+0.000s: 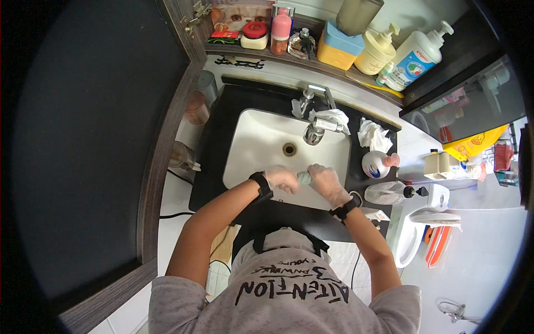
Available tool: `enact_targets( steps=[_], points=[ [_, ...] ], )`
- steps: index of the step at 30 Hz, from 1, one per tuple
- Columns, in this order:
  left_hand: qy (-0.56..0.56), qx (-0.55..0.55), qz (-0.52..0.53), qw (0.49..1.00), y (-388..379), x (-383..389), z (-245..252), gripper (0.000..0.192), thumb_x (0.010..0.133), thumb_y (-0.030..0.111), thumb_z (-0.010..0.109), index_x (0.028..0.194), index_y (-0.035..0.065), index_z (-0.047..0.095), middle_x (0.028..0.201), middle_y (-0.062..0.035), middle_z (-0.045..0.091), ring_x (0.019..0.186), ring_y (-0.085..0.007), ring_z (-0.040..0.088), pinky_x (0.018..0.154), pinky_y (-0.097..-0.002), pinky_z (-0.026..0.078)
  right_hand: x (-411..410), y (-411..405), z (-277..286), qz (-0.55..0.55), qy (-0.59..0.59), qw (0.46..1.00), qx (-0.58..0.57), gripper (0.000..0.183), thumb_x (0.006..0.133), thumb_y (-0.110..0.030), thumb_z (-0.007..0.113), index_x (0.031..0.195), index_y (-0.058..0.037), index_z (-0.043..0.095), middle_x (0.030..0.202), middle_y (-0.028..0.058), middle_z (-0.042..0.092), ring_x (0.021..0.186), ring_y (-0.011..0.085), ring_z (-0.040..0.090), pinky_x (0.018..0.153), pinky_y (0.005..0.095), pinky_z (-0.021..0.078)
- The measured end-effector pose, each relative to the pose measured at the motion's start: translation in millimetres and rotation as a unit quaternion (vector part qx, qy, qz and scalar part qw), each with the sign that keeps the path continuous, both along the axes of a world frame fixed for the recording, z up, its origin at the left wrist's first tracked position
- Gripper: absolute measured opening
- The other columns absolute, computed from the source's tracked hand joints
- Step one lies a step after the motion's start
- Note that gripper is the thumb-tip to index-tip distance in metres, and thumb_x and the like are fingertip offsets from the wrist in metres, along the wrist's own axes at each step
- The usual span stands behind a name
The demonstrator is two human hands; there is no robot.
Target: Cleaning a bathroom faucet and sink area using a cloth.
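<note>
Both hands wear thin clear gloves and hang over the front of a white sink basin (258, 146). A twisted grey-green cloth (305, 178) stretches between them. My left hand (282, 178) closes around one end of it, and my right hand (326, 182) grips the other. Most of the cloth is hidden inside the fists. Beyond the hands lies the round drain (289, 149). A chrome faucet (313, 134) reaches over the basin at the back right; I cannot tell whether any water runs.
Crumpled white tissue (374, 134), a white pump bottle (375, 164) and a clear pump bottle (384, 193) stand along the right of the black counter (212, 137). A shelf (292, 58) of toiletries overhangs the back. An open cabinet door (91, 146) fills the left.
</note>
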State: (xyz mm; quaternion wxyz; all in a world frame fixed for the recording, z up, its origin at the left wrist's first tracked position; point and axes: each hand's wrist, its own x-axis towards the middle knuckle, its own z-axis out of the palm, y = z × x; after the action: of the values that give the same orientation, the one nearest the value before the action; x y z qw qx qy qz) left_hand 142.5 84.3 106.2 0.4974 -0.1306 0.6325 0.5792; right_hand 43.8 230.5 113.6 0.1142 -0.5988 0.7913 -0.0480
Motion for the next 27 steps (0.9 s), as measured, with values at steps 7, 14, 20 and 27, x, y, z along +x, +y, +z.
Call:
enact_targets(
  steps=[7,14,20,27],
  points=[
    [0.365,-0.516,0.064,0.772,19.4,-1.7,-31.6,0.023,0.066,0.007,0.057,0.088,0.0007,0.056,0.064,-0.0143,0.061,0.061,-0.0324,0.063,0.054,-0.0419,0.048,5.6,-9.2,0.8,-0.138,-0.108,0.981,0.078,0.025,0.067,-0.021,0.061,0.080,-0.0004,0.061,0.076,0.0213,0.062,0.075,0.0341,0.062,0.070,0.0393,0.0488],
    [0.457,-0.528,0.019,0.716,4.6,-6.9,-23.5,0.029,0.072,0.010,0.053,0.098,0.0027,0.044,0.063,-0.0124,0.061,0.057,-0.0297,0.062,0.050,-0.0421,0.046,2.9,-10.4,-1.3,-0.279,-0.347,0.893,0.064,0.025,0.064,-0.015,0.063,0.082,0.0031,0.062,0.067,0.0148,0.061,0.063,0.0232,0.059,0.062,0.0338,0.0463],
    [0.515,-0.510,0.013,0.689,1.7,-1.4,-29.9,0.030,0.070,0.009,0.054,0.098,0.0041,0.043,0.062,-0.0101,0.061,0.057,-0.0279,0.062,0.050,-0.0406,0.047,18.1,-5.4,4.1,-0.341,-0.481,0.807,0.025,0.024,0.065,-0.016,0.064,0.079,0.0035,0.060,0.068,0.0079,0.059,0.061,0.0156,0.053,0.059,0.0302,0.0434],
    [0.471,-0.511,-0.017,0.719,7.6,-2.5,-23.0,0.029,0.070,0.012,0.056,0.096,0.0046,0.045,0.063,-0.0090,0.061,0.058,-0.0286,0.062,0.053,-0.0409,0.047,20.3,2.1,-20.2,-0.356,-0.473,0.806,0.018,0.030,0.065,-0.018,0.066,0.085,0.0037,0.061,0.070,0.0081,0.060,0.064,0.0149,0.054,0.061,0.0294,0.0441]
  ],
)
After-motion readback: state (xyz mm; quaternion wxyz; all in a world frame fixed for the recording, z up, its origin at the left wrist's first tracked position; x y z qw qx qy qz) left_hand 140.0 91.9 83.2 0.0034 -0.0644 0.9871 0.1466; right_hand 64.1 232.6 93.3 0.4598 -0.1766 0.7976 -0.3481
